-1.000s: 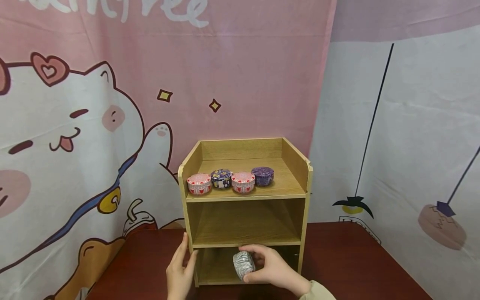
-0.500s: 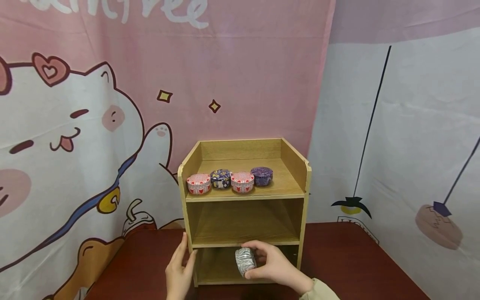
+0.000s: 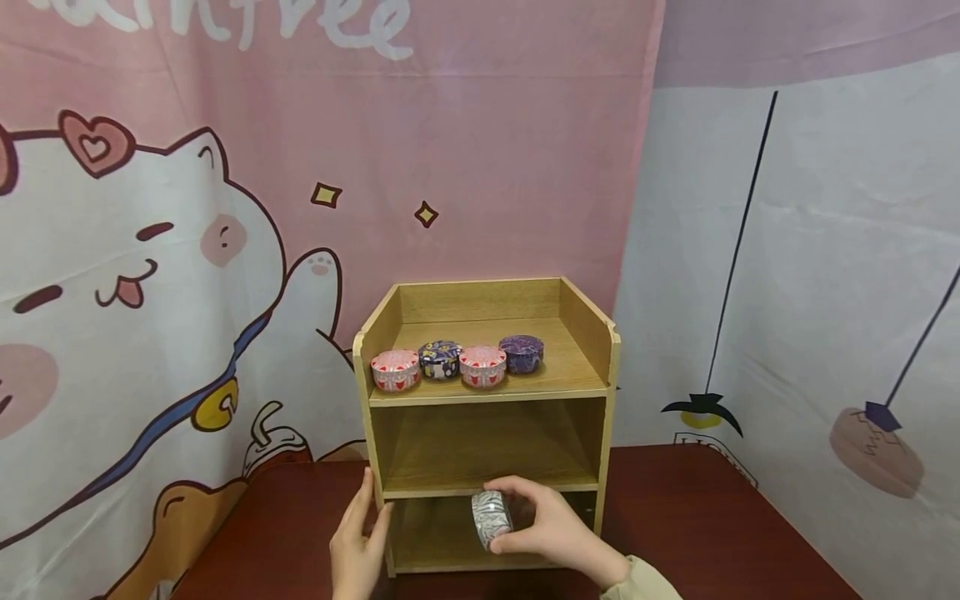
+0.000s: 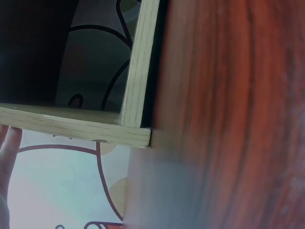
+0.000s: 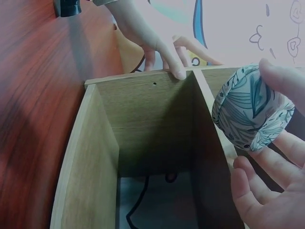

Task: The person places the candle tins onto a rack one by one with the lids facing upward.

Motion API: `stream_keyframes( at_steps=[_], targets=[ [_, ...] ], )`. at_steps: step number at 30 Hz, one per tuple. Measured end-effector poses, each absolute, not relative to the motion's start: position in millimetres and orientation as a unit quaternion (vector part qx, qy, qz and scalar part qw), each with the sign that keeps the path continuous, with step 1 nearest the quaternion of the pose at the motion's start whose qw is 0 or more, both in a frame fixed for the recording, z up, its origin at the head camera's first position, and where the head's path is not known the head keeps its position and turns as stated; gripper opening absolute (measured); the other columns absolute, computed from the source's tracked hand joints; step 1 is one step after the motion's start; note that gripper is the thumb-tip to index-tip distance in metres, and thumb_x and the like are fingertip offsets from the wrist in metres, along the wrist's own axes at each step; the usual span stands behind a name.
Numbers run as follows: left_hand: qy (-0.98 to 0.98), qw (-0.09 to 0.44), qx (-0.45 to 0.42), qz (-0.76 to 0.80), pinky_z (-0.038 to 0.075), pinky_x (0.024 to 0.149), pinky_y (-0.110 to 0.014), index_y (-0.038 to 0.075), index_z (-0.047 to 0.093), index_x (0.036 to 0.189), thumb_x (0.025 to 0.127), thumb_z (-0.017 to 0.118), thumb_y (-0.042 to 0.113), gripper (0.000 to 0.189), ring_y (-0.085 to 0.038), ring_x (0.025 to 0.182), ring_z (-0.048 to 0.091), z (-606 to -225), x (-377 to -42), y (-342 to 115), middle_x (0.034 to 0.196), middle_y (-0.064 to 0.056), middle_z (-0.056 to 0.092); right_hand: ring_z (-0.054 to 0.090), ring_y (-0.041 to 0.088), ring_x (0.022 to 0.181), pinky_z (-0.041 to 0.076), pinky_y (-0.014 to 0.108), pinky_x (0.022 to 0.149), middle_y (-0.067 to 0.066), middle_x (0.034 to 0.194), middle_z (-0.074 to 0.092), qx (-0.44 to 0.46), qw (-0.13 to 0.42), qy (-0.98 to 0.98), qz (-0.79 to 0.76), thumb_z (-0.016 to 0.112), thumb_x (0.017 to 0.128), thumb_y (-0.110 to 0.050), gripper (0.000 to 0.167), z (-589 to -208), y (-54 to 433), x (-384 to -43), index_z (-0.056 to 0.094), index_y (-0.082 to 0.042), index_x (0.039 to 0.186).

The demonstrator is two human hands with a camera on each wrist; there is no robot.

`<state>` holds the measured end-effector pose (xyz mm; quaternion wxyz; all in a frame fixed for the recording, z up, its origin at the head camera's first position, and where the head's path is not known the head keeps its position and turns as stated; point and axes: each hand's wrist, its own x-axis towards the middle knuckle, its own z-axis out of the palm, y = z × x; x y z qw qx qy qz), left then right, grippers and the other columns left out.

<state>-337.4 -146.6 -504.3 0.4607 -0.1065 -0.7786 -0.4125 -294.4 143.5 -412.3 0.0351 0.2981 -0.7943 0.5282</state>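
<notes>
My right hand [image 3: 551, 527] pinches a round tin [image 3: 491, 518] with a white and dark leaf pattern between thumb and fingers. The tin is tilted on its side in front of the lowest compartment of a wooden shelf [image 3: 491, 492]. In the right wrist view the leafy lid of the tin [image 5: 250, 107] shows, near the edge of a shelf board. Against the shelf's left side panel rests my left hand [image 3: 358, 546], fingers fairly straight and thumb at the front edge. The left wrist view catches only part of its fingers [image 4: 8, 157] beside the panel.
On the top shelf stand a pink tin [image 3: 395, 371], a dark blue patterned tin [image 3: 440, 360], another pink tin [image 3: 483, 367] and a purple tin [image 3: 522, 354]. The shelf stands on a reddish-brown table [image 3: 690, 517]. A printed cloth [image 3: 480, 150] hangs behind.
My right hand has lifted the leaf-patterned tin slightly, up and a little to the right. The left hand stays at the shelf's side panel. The view has shifted slightly.
</notes>
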Motion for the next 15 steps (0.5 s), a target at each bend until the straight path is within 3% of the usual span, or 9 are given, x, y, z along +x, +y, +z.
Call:
stream_keyframes(
  at_steps=[5, 15],
  targets=[
    [-0.772, 0.467, -0.117, -0.415, 0.047, 0.051, -0.012, 0.016, 0.050, 0.144, 0.076, 0.079, -0.006, 0.078, 0.015, 0.113, 0.041, -504.5, -339.1, -146.5, 0.131, -0.011, 0.059, 0.061, 0.016, 0.082, 0.053, 0.031, 0.069, 0.006, 0.102, 0.064, 0.300, 0.031, -0.785, 0.541, 0.086, 0.074, -0.017, 0.061, -407.6, 145.3, -292.7, 0.061, -0.010, 0.128],
    [-0.776, 0.468, -0.112, -0.408, 0.046, 0.052, -0.012, 0.020, 0.049, 0.145, 0.076, 0.079, -0.005, 0.080, 0.012, 0.114, 0.042, -505.5, -338.8, -147.0, 0.131, -0.010, 0.060, 0.062, 0.020, 0.091, 0.055, 0.034, 0.076, 0.011, 0.108, 0.063, 0.307, 0.003, -0.764, 0.567, 0.083, 0.078, -0.015, 0.061, -399.2, 145.4, -292.4, 0.057, -0.005, 0.132]
  ],
)
